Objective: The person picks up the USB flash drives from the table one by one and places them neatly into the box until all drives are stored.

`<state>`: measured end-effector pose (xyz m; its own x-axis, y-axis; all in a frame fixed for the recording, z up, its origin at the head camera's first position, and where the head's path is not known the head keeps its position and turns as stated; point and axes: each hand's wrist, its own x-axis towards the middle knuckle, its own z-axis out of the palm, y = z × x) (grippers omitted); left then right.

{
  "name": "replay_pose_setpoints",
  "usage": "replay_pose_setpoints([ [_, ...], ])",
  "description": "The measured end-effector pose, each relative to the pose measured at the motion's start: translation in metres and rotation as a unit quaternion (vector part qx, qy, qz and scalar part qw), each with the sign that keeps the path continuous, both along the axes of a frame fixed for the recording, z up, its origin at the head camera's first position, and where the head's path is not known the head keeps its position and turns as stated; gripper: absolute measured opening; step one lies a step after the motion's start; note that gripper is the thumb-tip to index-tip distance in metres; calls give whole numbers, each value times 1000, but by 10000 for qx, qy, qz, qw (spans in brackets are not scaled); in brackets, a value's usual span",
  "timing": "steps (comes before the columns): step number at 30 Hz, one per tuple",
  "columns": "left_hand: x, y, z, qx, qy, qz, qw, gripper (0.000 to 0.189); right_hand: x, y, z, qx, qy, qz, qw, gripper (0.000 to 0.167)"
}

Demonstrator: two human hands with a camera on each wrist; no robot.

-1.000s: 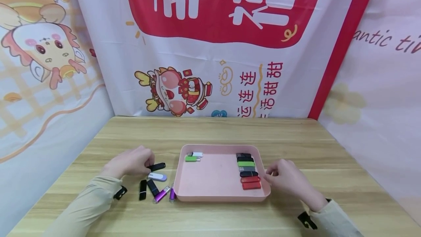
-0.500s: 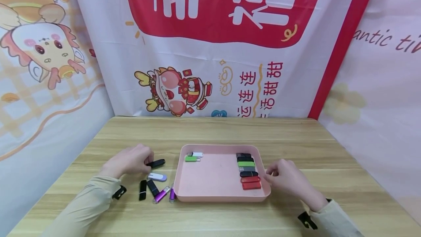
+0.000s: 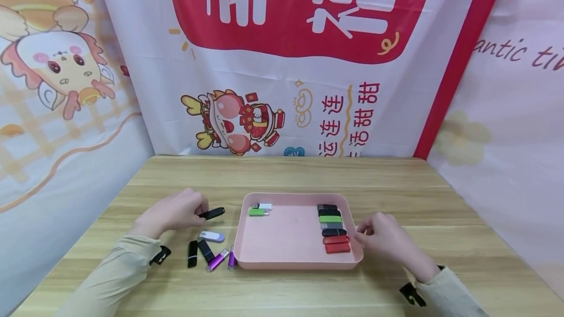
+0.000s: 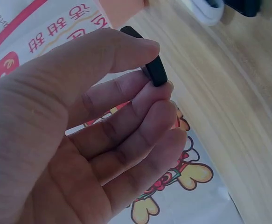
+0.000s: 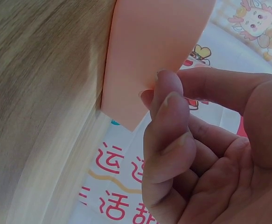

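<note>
My left hand (image 3: 178, 213) pinches a black USB stick (image 3: 212, 213) between thumb and fingertips, left of the pink tray (image 3: 291, 265). In the left wrist view the same black USB stick (image 4: 155, 70) juts past the thumb tip. Just below that hand lies a white-and-lavender USB stick (image 3: 212, 236). Nearer me are two dark USB sticks, one black (image 3: 192, 254) and one dark blue (image 3: 205, 250), and two purple ones (image 3: 218, 260). My right hand (image 3: 383, 238) holds the tray's right rim with its fingertips; the exact contact is partly hidden in the right wrist view.
Inside the tray, a white USB stick (image 3: 266, 206) and a green one (image 3: 257, 213) lie at the back left. Along the right wall runs a column of several sticks, including a red one (image 3: 337, 248). A printed cloth (image 3: 264, 72) hangs behind the wooden table (image 3: 282, 175).
The left hand has shifted slightly up and away, and the black USB stick has turned a little and moved slightly with it. The right hand and tray have stayed in place.
</note>
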<state>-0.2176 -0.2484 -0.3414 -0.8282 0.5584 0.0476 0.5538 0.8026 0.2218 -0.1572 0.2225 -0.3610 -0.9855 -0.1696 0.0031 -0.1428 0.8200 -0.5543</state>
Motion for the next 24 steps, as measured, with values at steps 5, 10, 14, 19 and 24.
replay_pose_setpoints([
  [5,1,2,5,77,-11,-157,9998,10,-1,0,0,25,-79,-67,9999,8],
  [10,4,6,14,175,22,-338,9993,10,-4,-1,1,17,-72,-12,10000,9],
  [14,7,13,23,240,25,-388,9990,11,-8,-1,1,28,-74,52,10000,10],
  [19,8,27,31,136,-40,-315,9994,10,-10,0,-1,72,-57,73,9999,10],
  [24,7,43,35,-39,59,-299,9995,11,-11,1,-2,177,33,164,9997,12],
])
